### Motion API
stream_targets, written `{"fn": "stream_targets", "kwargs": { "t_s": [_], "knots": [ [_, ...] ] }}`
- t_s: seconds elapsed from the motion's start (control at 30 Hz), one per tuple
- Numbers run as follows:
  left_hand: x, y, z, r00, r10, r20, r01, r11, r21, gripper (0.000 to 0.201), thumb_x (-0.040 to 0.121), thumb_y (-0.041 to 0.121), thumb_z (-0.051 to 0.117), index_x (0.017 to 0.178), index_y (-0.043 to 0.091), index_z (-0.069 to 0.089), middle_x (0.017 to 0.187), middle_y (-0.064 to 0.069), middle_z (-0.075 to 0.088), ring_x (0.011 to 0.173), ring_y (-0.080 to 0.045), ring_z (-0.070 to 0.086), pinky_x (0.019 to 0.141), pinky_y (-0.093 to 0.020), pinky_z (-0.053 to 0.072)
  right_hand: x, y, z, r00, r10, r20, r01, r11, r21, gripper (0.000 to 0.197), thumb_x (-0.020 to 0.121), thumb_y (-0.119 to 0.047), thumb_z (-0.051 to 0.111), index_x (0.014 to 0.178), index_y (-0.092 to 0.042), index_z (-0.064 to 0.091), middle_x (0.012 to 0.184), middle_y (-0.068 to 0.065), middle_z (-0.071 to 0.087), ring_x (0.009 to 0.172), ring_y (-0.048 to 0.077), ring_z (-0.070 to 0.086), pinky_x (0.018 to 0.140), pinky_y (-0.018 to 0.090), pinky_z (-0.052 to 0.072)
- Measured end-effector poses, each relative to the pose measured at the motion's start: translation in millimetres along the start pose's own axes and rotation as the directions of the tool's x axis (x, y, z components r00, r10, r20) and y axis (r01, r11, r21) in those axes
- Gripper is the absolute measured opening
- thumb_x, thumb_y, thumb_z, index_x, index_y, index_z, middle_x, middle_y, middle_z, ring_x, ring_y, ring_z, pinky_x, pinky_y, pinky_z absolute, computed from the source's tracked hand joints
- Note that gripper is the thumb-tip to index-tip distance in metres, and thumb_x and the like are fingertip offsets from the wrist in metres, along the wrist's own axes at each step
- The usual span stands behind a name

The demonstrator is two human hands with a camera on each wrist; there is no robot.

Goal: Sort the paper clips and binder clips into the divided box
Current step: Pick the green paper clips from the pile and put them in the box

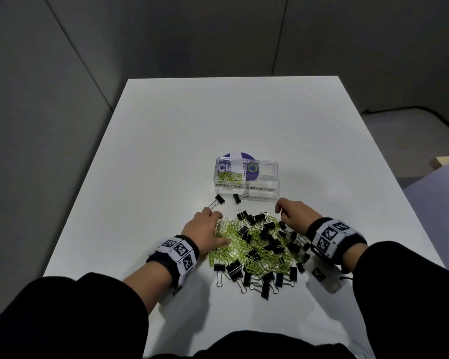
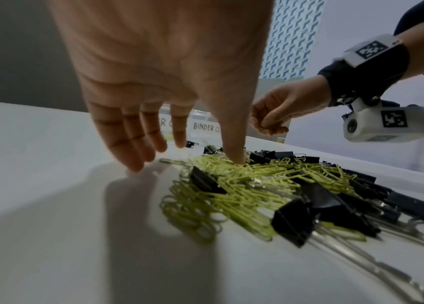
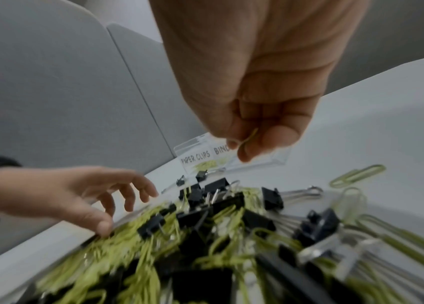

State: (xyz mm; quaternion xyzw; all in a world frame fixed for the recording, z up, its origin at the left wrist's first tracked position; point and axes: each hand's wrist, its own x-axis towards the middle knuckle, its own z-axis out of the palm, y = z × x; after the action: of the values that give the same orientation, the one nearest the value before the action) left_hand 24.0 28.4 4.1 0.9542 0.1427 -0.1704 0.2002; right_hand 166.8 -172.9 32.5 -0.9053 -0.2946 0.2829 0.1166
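From above, the right hand [image 1: 293,212] just looks curled; its wrist camera shows a green paper clip [image 3: 248,137] pinched in the fingertips. The left hand [image 2: 169,82] is spread, thumb pressing the pile [image 1: 259,244] of clips. The clear box [image 1: 246,177], paper clips in its left half, sits beyond on the white table [image 1: 166,130], grey panels behind.

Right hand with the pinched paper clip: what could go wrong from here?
The right hand pinches one green paper clip only lightly; it could slip. The divided box has adjacent compartments, so it might land under BINDER CLIPS. The left hand presses the tangled pile, which could scatter.
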Motion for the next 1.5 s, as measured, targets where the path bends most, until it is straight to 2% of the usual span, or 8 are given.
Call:
{"fn": "stream_targets", "kwargs": {
  "t_s": [0.13,0.4,0.7,1.03,1.23,1.37,1.43,1.5],
  "knots": [
    [-1.2,4.1,1.9,0.998,-0.058,0.03,0.058,0.998,-0.008,0.058,0.076,0.047,0.069,0.119,0.015,0.047,0.12,-0.008,0.047,0.106,-0.023,0.051,0.087,-0.033,0.047,-4.3,3.7,8.4,0.998,0.059,-0.03,-0.061,0.996,-0.061,0.025,0.097,-0.012,0.029,0.11,-0.007,0.05,0.111,0.013,0.058,0.092,0.028,0.056,0.078,0.035,0.042],
    [5.9,18.2,4.1,0.998,-0.045,0.047,0.047,0.998,-0.045,0.043,0.083,0.026,0.065,0.119,0.008,0.05,0.124,-0.012,0.043,0.106,-0.027,0.051,0.088,-0.034,0.047,-0.7,7.1,13.4,0.999,0.018,0.049,-0.008,0.979,-0.201,0.04,0.09,-0.028,0.051,0.127,-0.017,0.043,0.132,0.007,0.049,0.115,0.025,0.052,0.092,0.038,0.046],
    [10.7,20.4,6.8,0.992,-0.123,0.013,0.123,0.992,0.012,0.039,0.085,0.019,0.063,0.117,0.005,0.047,0.121,-0.017,0.047,0.105,-0.033,0.053,0.085,-0.036,0.046,10.0,-1.9,19.9,0.993,0.094,0.068,-0.081,0.98,-0.182,0.034,0.088,-0.035,0.057,0.111,-0.013,0.049,0.118,0.008,0.055,0.106,0.026,0.055,0.085,0.035,0.044],
    [21.6,19.4,-0.8,0.988,-0.124,0.087,0.133,0.986,-0.105,0.027,0.089,0.011,0.055,0.114,0.0,0.054,0.117,-0.016,0.058,0.105,-0.028,0.057,0.085,-0.031,0.046,10.9,3.2,19.2,0.989,0.082,0.126,-0.075,0.996,-0.055,0.031,0.088,-0.031,0.058,0.066,-0.022,0.038,0.07,-0.005,0.047,0.075,0.02,0.05,0.066,0.028,0.04],
    [24.1,13.4,-8.3,0.988,-0.103,0.112,0.119,0.981,-0.153,0.021,0.088,0.01,0.056,0.107,0.0,0.058,0.114,-0.016,0.062,0.103,-0.028,0.058,0.079,-0.025,0.041,9.3,7.6,9.6,0.989,0.04,0.141,-0.045,0.998,0.034,0.032,0.089,-0.026,0.058,0.064,-0.022,0.038,0.076,-0.001,0.052,0.076,0.02,0.05,0.064,0.025,0.038],
    [25.7,7.7,-17.6,0.99,-0.074,0.117,0.093,0.982,-0.166,0.024,0.092,0.012,0.053,0.113,0.002,0.058,0.118,-0.013,0.061,0.107,-0.026,0.057,0.082,-0.024,0.038,5.8,9.2,0.7,0.995,0.028,0.096,-0.034,0.997,0.066,0.02,0.091,-0.021,0.055,0.074,-0.017,0.045,0.081,0.002,0.058,0.08,0.02,0.051,0.062,0.023,0.037],
    [26.2,7.1,-20.9,0.989,-0.063,0.133,0.087,0.979,-0.187,0.025,0.094,0.01,0.047,0.116,0.003,0.058,0.12,-0.014,0.061,0.108,-0.026,0.057,0.085,-0.026,0.041,4.6,8.2,-2.7,0.997,0.042,0.068,-0.047,0.996,0.076,0.008,0.093,-0.018,0.051,0.097,-0.011,0.054,0.099,0.011,0.065,0.085,0.021,0.054,0.074,0.027,0.041],
    [25.6,8.1,-22.7,0.988,-0.062,0.142,0.092,0.971,-0.22,0.027,0.096,0.008,0.041,0.117,0.002,0.056,0.121,-0.015,0.06,0.108,-0.027,0.057,0.087,-0.028,0.043,4.0,4.1,-3.0,0.997,0.055,0.053,-0.06,0.994,0.094,0.022,0.095,-0.015,0.045,0.114,-0.009,0.054,0.108,0.014,0.065,0.09,0.023,0.058,0.081,0.029,0.043]
  ]
}}
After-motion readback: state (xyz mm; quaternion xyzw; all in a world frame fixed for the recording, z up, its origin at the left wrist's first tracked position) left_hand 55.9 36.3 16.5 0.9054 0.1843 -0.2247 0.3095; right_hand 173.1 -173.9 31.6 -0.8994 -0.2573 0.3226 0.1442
